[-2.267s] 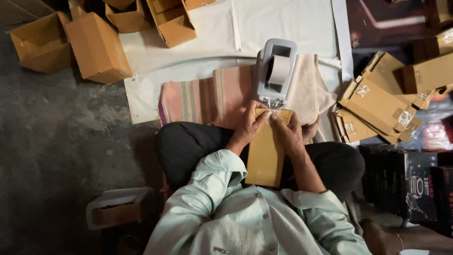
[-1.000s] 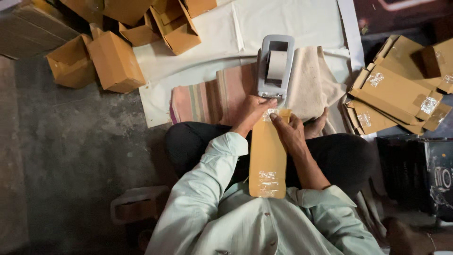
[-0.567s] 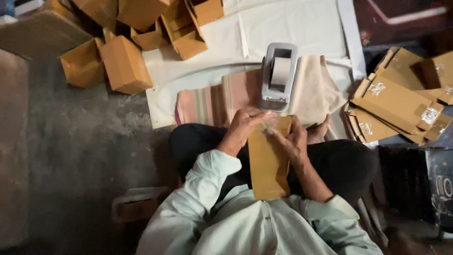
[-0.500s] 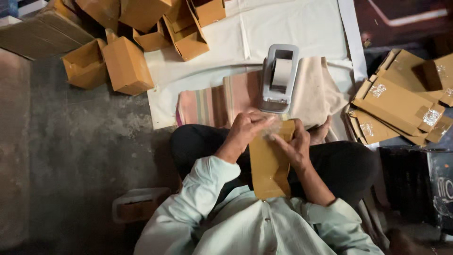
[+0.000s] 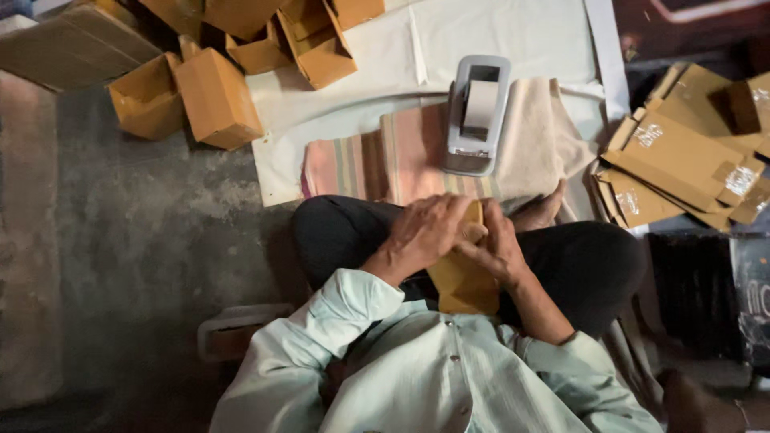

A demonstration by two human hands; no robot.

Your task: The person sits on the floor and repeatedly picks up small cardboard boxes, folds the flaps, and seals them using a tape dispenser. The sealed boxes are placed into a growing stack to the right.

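Observation:
I sit cross-legged and hold a flat brown cardboard piece (image 5: 464, 282) upright in my lap. My left hand (image 5: 421, 232) grips its upper left part, fingers curled over the top. My right hand (image 5: 499, 244) clasps the upper right edge, and the two hands touch at the top of the cardboard. Most of the cardboard's top is hidden behind my fingers. A grey tape dispenser (image 5: 477, 115) with a roll of tape stands just beyond my hands on a striped cloth (image 5: 377, 160).
Several assembled brown boxes (image 5: 216, 96) lie at the upper left on white sheeting (image 5: 513, 32). A stack of flat cardboard blanks (image 5: 682, 164) sits at the right. Bare concrete floor (image 5: 120, 240) spreads to the left. A small stool (image 5: 237, 329) sits by my left elbow.
The cardboard was long and held flat toward the dispenser; it now looks shorter, drawn in toward my body, and both hands have closed over its top end.

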